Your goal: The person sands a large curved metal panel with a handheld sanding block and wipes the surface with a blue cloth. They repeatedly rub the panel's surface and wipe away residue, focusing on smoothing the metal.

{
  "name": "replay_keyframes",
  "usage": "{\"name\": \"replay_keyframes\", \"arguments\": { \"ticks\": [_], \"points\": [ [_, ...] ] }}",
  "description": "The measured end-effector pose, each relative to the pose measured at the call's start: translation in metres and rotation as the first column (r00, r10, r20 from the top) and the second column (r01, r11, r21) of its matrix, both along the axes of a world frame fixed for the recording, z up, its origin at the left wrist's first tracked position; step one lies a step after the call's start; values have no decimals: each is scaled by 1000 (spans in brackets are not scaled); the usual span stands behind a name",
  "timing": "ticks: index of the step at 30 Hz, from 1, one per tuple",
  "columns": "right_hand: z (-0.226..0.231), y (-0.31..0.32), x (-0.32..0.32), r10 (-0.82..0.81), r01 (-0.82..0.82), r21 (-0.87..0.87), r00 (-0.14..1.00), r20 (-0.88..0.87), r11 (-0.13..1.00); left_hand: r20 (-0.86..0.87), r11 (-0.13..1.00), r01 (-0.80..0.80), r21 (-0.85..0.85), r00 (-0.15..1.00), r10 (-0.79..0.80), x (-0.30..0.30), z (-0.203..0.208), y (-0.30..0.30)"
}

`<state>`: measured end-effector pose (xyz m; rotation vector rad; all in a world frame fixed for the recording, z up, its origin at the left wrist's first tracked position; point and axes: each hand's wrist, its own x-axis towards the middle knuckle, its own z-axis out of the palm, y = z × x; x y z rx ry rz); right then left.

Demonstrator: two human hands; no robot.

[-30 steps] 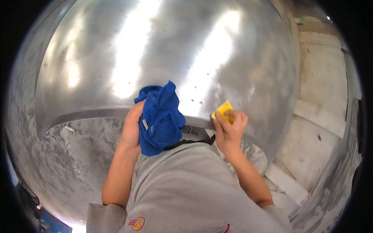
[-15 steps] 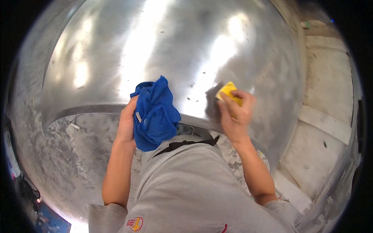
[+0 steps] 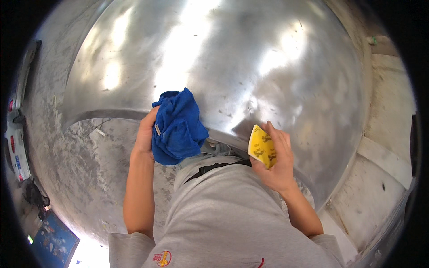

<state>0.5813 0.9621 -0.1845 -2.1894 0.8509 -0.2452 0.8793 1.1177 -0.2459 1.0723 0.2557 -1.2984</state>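
My left hand [image 3: 145,131] is closed around a bunched blue cloth [image 3: 179,127] with a small white tag, held over the near edge of a large, curved bare-metal panel [image 3: 214,76]. Between the thumb and fingers of my right hand [image 3: 281,167] is a thin yellow sanding pad [image 3: 262,146]. Its printed yellow face is turned up, and a pale edge shows along its side. The pad is raised above the panel's near edge, to the right of the cloth. Dark specks and streaks mark the shiny metal, which reflects bright lights.
Dusty grey floor [image 3: 107,169] lies at the left, with a small pale scrap [image 3: 100,132] on it. A whitish stepped surface [image 3: 384,161] runs along the right. At the far left are a vehicle [image 3: 17,147] and a blue panel [image 3: 54,239].
My right hand has lifted the yellow pad off the metal and drawn it nearer, tilting its face up. My left hand keeps the cloth; the view has shifted slightly left.
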Motion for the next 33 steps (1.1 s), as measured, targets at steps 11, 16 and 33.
{"name": "replay_keyframes", "arguments": {
  "ticks": [11, 16, 33],
  "points": [
    [4, -29, 27, 133, -136, 20, 986, 97, 991, 130, 975, 112, -194, 988, -88, -6, 15, 23],
    [1, -23, 44, 295, -296, 71, 955, 29, 952, 119, 961, 32, -273, 993, 0, -5, 26, 57],
    [6, -18, 88, 254, -264, 54, 957, 137, 963, 239, 964, -127, -232, 953, 183, 4, 7, 83]
  ]
}}
